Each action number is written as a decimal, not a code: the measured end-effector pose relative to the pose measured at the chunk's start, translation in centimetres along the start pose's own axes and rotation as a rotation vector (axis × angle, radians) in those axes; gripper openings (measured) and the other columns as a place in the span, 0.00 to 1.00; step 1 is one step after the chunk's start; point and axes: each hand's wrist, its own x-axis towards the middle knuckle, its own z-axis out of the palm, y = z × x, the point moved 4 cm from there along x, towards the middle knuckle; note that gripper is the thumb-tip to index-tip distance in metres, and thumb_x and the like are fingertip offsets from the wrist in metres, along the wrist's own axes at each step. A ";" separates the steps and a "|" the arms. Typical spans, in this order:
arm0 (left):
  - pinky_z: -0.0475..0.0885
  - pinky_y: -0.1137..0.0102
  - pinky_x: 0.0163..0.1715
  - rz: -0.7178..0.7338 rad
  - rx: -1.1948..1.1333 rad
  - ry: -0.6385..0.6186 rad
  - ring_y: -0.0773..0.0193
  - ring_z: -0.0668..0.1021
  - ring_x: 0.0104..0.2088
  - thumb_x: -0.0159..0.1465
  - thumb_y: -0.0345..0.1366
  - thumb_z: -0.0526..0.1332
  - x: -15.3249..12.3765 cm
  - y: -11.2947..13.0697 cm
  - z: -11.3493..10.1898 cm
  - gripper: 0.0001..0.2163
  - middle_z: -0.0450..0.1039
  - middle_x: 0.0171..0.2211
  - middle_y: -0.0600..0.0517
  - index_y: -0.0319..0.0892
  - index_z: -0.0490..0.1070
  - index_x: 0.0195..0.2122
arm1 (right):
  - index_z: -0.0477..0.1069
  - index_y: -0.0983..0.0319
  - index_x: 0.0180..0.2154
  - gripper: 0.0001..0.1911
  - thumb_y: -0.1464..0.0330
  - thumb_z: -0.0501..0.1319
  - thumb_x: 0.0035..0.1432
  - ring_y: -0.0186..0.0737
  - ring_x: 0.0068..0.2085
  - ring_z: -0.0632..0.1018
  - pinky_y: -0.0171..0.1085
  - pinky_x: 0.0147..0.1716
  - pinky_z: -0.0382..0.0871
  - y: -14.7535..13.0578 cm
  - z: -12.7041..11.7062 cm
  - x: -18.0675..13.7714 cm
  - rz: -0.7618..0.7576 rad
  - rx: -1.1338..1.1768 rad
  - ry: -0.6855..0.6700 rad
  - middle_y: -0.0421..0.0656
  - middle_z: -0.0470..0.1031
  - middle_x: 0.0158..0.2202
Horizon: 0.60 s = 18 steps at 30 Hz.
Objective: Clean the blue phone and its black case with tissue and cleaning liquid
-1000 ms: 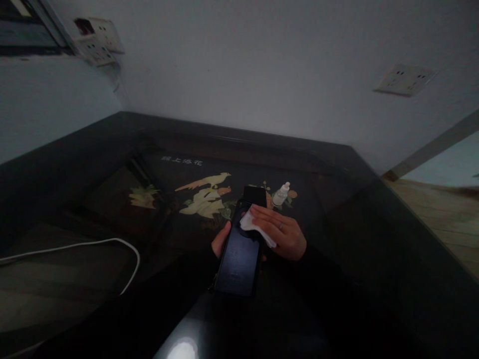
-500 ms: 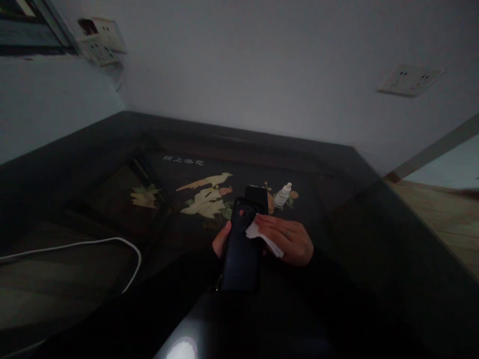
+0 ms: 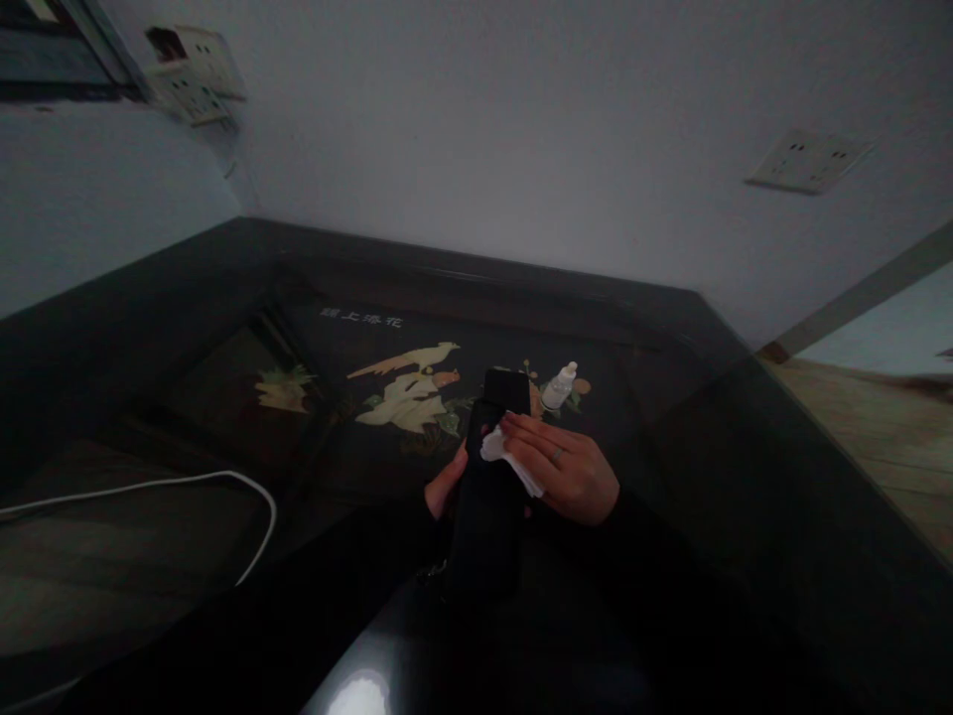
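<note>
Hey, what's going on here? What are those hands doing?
A person's left hand holds a black rectangular phone above a dark, glossy table. Their right hand holds a crumpled white cloth against the phone's upper part. Just beyond it lies another flat, black rectangular object, partly hidden. A small white bottle stands on the table past the right hand.

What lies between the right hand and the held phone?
A white cloth, under the right hand and over the held phone, in the head view.
</note>
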 end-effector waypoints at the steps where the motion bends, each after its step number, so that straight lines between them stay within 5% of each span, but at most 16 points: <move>1: 0.60 0.54 0.53 0.065 0.025 0.013 0.47 0.63 0.56 0.54 0.49 0.59 0.1 0.2 -0.1 0.30 0.63 0.55 0.46 0.42 0.58 0.56 | 0.70 0.72 0.40 0.11 0.76 0.52 0.58 0.48 0.49 0.73 0.43 0.44 0.73 -0.1 -0.1 0.0 0.005 -0.014 -0.007 0.56 0.75 0.42; 4: 0.52 0.62 0.59 0.248 0.100 0.056 0.53 0.57 0.60 0.52 0.47 0.62 0.4 0.6 -0.8 0.31 0.60 0.57 0.49 0.43 0.59 0.56 | 0.71 0.70 0.39 0.11 0.75 0.51 0.58 0.47 0.46 0.76 0.41 0.41 0.74 -0.6 -0.4 0.2 0.028 -0.022 -0.025 0.54 0.76 0.39; 7: 0.49 0.66 0.60 0.279 0.124 0.071 0.56 0.55 0.61 0.52 0.46 0.62 0.5 0.5 -1.2 0.30 0.61 0.57 0.51 0.44 0.59 0.56 | 0.71 0.68 0.38 0.11 0.73 0.52 0.57 0.44 0.41 0.77 0.39 0.38 0.74 -1.2 -0.8 0.7 0.110 0.081 -0.062 0.52 0.77 0.36; 10: 0.52 0.64 0.59 0.296 0.159 0.071 0.55 0.59 0.59 0.53 0.47 0.61 0.0 0.6 -1.2 0.31 0.63 0.56 0.50 0.44 0.58 0.57 | 0.72 0.65 0.35 0.10 0.70 0.53 0.57 0.39 0.33 0.78 0.35 0.33 0.73 -0.7 -1.0 0.9 0.405 0.315 -0.050 0.46 0.77 0.31; 12: 0.59 0.58 0.54 0.261 0.175 0.024 0.51 0.66 0.55 0.54 0.50 0.60 -0.4 0.5 -0.8 0.34 0.65 0.53 0.47 0.45 0.52 0.59 | 0.72 0.63 0.33 0.09 0.69 0.54 0.57 0.36 0.29 0.77 0.33 0.29 0.72 0.4 -0.8 0.6 0.747 0.526 0.082 0.43 0.77 0.29; 15: 0.66 0.53 0.46 0.253 0.222 -0.068 0.49 0.73 0.46 0.53 0.50 0.60 -0.9 0.5 0.3 0.35 0.66 0.50 0.46 0.51 0.48 0.60 | 0.73 0.63 0.32 0.09 0.65 0.57 0.55 0.37 0.32 0.77 0.36 0.31 0.73 1.6 0.3 -0.5 1.239 0.945 0.467 0.42 0.77 0.31; 18: 0.63 0.54 0.49 0.388 0.357 -0.071 0.51 0.72 0.47 0.52 0.48 0.63 -1.4 1.1 1.0 0.36 0.64 0.52 0.46 0.50 0.48 0.60 | 0.73 0.64 0.35 0.11 0.65 0.62 0.50 0.41 0.36 0.78 0.40 0.35 0.74 1.1 1.6 -0.6 1.458 1.253 0.737 0.44 0.78 0.35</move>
